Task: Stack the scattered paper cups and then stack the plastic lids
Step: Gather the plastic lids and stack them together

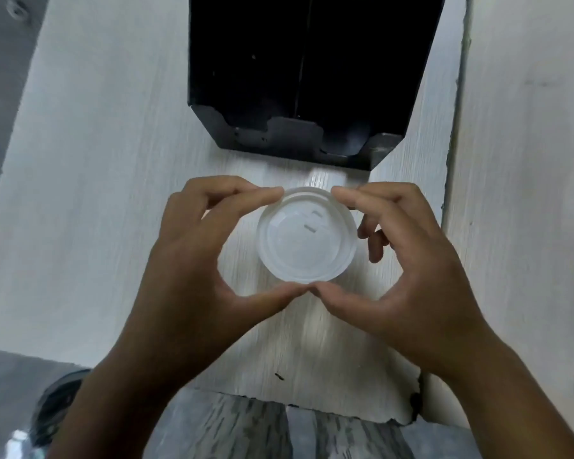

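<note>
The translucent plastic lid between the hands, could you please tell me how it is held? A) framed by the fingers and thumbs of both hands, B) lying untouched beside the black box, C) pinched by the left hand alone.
A: the left hand and right hand ring the translucent plastic lid, forefingers at its far edge and thumbs at its near edge.

looks like a plain workroom or makeshift bench setup, exact type unclear: whitewashed wood-grain tabletop (90,180) with chipped front edge, black metal bracket-like fixture (309,71) on it, grey floor (0,61) beyond.
</note>
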